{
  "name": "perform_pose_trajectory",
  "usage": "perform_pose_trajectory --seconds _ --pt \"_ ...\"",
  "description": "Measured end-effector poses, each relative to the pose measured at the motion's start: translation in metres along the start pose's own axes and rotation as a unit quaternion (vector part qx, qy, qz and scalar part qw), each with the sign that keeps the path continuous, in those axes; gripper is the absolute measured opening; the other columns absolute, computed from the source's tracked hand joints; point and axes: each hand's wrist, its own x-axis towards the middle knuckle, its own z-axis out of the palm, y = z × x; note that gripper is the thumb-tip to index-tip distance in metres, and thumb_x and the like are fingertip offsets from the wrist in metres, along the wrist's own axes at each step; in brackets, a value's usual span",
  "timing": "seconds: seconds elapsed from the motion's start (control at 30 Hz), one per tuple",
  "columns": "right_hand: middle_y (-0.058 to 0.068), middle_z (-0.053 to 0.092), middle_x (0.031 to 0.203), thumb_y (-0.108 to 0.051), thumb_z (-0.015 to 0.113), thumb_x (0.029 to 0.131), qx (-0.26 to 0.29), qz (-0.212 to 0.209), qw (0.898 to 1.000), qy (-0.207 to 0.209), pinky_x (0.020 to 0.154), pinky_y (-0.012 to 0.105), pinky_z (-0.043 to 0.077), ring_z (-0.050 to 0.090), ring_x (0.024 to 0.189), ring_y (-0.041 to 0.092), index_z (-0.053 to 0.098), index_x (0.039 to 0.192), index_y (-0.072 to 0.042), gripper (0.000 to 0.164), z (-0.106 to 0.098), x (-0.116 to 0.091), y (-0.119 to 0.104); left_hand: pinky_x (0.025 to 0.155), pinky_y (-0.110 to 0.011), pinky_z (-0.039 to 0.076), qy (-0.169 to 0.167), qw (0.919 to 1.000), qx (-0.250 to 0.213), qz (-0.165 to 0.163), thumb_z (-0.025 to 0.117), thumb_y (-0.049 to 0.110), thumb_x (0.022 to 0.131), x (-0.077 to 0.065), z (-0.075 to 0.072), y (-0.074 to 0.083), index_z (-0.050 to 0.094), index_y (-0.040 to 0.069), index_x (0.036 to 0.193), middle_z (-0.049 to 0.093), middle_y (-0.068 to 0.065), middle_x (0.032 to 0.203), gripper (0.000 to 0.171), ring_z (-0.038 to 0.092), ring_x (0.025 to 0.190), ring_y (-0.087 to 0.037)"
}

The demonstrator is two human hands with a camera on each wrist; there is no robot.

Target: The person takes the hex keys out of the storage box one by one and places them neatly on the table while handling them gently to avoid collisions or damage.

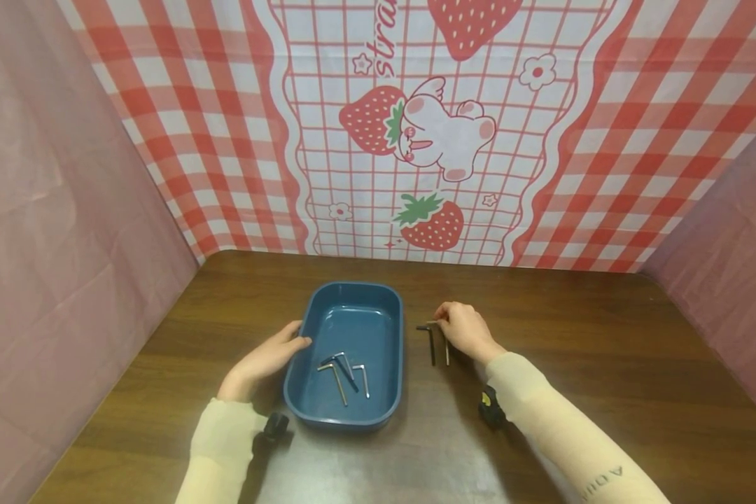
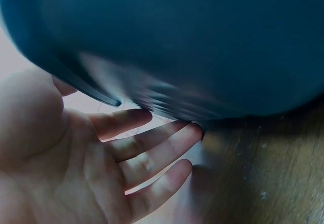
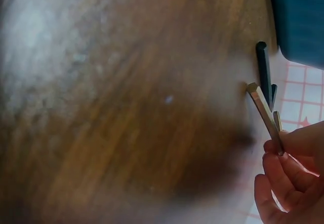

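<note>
My left hand (image 1: 274,353) holds the left side of a deep blue rectangular tray (image 1: 398,350). Its thumb lies over the rim, and in the left wrist view the fingers (image 2: 162,155) spread against the outer wall. To the right of the tray, my right hand (image 1: 466,329) pinches a brass-coloured hex key (image 3: 263,107) near its bend, between thumb and fingertips. Just left of that key lies a black hex key (image 1: 432,346) on the table. Inside the tray, towards the near end, are several L-shaped hex keys, among them a brass-coloured one (image 1: 339,388) and a silver one (image 1: 365,383).
Everything stands on a brown wood-grain table (image 1: 573,336). Behind it hangs a red-and-white checked cloth (image 1: 208,126) with strawberries. Pink fabric (image 1: 57,231) closes off the left side, and more pink fabric (image 1: 724,210) the right.
</note>
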Motion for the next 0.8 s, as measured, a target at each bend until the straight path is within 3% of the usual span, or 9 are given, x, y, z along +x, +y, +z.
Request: perform_pose_trajectory --seconds 0.37,0.8 --pt "0.011 0.060 0.084 -0.003 0.058 0.078 -0.017 -0.014 0.999 0.023 0.071 0.042 0.049 0.058 0.080 0.028 0.067 0.083 -0.004 0.010 0.0044 0.0004 -0.0017 0.103 -0.060 0.023 0.000 1.0000 0.000 -0.005 0.042 0.028 0.093 0.0000 0.0001 0.0015 0.030 0.009 0.139 0.034 -0.018 0.141 0.051 0.031 0.130 -0.037" --pt "0.011 0.059 0.083 -0.003 0.059 0.079 -0.024 -0.018 0.999 0.016 0.068 0.043 0.048 0.057 0.078 0.027 0.063 0.083 -0.006 0.006 0.0068 0.0015 0.0007 0.102 -0.058 0.025 -0.004 1.0000 0.005 0.001 0.042 0.028 0.094 0.0002 -0.0005 0.0004 0.029 0.008 0.139 0.034 -0.019 0.141 0.051 0.033 0.128 -0.037"
